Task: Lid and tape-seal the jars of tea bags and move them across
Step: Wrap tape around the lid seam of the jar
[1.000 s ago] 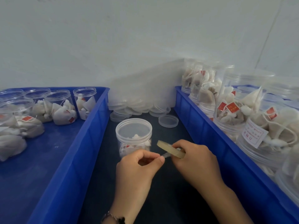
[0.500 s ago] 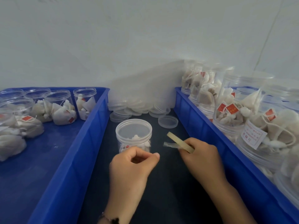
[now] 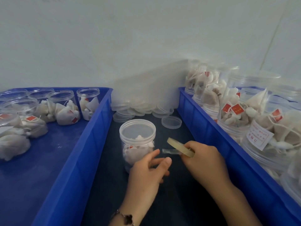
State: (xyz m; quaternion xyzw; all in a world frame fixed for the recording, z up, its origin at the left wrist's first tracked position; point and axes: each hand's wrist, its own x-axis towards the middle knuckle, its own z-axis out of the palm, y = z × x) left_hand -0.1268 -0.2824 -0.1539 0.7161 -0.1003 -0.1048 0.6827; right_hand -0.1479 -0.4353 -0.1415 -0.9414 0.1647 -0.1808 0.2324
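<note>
Two glossy blue plastic crates flank a dark strip of counter: the left crate carries open-topped clear jars of tea bags, the right crate a crowd of lidded ones. Between them, near the left crate's wall, stands the lidded jar, a clear ribbed cylinder stuffed with white pouches. Translucent round lids heap at the far edge. Left hand, pinched half a second ago, now spreads relaxed fingers beside the jar. Right hand grips the flat yellowish tape roll, a clear tab jutting leftward, nearer the jar than before.
</note>
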